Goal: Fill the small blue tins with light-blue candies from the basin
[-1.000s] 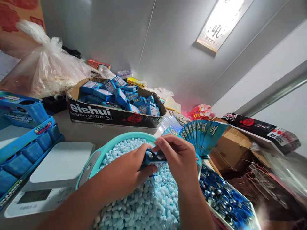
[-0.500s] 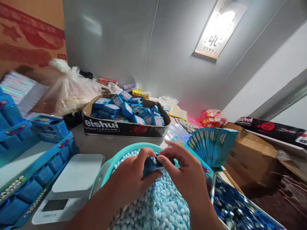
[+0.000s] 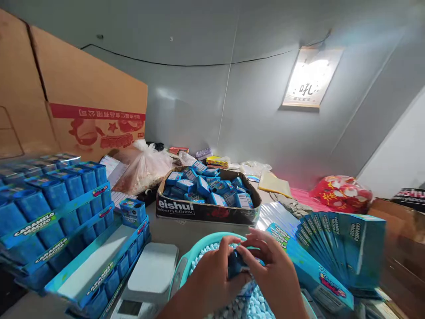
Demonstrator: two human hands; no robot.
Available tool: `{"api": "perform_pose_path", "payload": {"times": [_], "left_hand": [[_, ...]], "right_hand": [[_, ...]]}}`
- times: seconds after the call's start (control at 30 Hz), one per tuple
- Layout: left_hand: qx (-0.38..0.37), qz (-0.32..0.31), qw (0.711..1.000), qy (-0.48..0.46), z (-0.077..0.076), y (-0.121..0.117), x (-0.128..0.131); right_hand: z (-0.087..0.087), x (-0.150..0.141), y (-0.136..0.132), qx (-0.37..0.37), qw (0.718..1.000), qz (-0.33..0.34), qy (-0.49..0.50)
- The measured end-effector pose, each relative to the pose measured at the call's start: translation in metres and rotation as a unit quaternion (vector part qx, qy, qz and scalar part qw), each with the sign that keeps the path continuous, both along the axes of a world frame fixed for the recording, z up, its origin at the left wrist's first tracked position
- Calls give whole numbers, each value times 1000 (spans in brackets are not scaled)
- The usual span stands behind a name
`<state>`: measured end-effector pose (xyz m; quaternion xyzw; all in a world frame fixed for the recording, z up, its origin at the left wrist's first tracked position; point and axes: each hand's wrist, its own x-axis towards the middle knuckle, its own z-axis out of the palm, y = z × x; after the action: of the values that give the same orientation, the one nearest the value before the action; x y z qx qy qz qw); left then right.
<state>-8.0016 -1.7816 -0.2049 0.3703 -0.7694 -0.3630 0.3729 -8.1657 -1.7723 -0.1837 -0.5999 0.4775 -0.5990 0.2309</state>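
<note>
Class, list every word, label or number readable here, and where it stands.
"eishui": black-sided carton
"berry&Drink": same carton
"CARAMELO": blue display trays
"CARAMELO": fanned blue packs
Too small, blurred or glaring to read: word under CARAMELO, tray logos, held box, small boxes, brown carton, wall scroll, right-edge carton, scale display.

Logged from my remote feed: small box (image 3: 234,266), dark blue. Pellets (image 3: 260,305), pale blue and white. Basin (image 3: 212,236), turquoise; its handle (image 3: 179,274), grey. Scale (image 3: 153,268), white. Fanned cartons (image 3: 338,243), blue, white lettering. Stacked trays (image 3: 49,218), blue, white lettering, green accents. Open carton (image 3: 206,216), black outside, white lettering, red emblem; its packs (image 3: 202,187), blue with white label panels.

I also enter: large carton (image 3: 89,79), tan, red band, red drawings; bag (image 3: 341,192), red, blotched pattern in white and yellow; scroll (image 3: 306,88), white, black characters; wall (image 3: 186,110), grey, pinkish toward its lower right.
</note>
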Motion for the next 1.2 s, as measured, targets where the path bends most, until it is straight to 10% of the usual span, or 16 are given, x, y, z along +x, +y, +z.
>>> {"api": "perform_pose_path", "payload": {"times": [0.27,0.47,0.6,0.7,0.87,1.07,1.2], "left_hand": [[-160,134,977,-31,11,21,17],[-150,400,904,-12,20,25,104],[-106,466,877,-58,-3,19,147],[-83,456,880,-105,-25,15,160],[-72,395,908,-118,-48,20,172],[-172,416,893,9,-37,77,143],[-133,127,983,-6,-17,106,77]], "right_hand": [[2,-3,12,-146,978,-134,61],[-20,-18,-3,75,992,26,102],[-13,-1,5,183,913,156,331],[-3,10,13,221,862,213,403],[-2,8,14,169,877,233,384],[-17,-1,9,191,869,223,397],[-26,-3,3,200,865,216,406]]}}
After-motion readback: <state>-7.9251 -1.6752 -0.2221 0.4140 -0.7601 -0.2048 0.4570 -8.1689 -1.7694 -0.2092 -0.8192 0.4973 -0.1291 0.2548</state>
